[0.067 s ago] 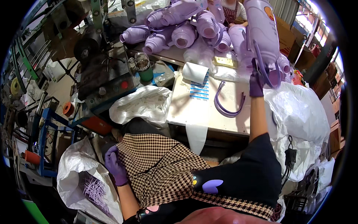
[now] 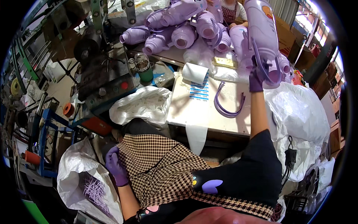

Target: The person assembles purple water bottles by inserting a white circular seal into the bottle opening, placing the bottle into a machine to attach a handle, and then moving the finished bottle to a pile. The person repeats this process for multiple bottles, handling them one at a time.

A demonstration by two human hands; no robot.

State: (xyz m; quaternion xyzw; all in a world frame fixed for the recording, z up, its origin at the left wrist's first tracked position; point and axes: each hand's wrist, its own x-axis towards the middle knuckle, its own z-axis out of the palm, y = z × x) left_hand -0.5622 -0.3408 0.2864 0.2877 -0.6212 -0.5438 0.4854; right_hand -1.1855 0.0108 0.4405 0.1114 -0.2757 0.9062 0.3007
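Note:
My right hand (image 2: pixel 256 79), in a purple glove, is stretched far out at the right end of the table. Its fingers close at the neck and handle of a lavender thermos flask (image 2: pixel 262 30), whose mouth points down toward me; the fingertips are partly hidden. Low at my left side, my left hand (image 2: pixel 116 166) rests in a purple glove against my checked apron (image 2: pixel 156 153). Its fingers are loosely bent, with nothing visible in them. Curved purple handle strips (image 2: pixel 227 112) lie on the table (image 2: pixel 235 125) to the left of my right forearm.
More lavender flasks (image 2: pixel 184 35) are piled at the back. A label roll (image 2: pixel 195 72) lies on the table, its backing hanging over the edge. White sacks of small white parts (image 2: pixel 143 106) and purple sticks (image 2: pixel 95 192) stand left. A machine (image 2: pixel 108 84) and a co-worker (image 2: pixel 235 13) are nearby.
My right hand has edged slightly farther away at the flask's neck. The flask and my left hand have hardly moved.

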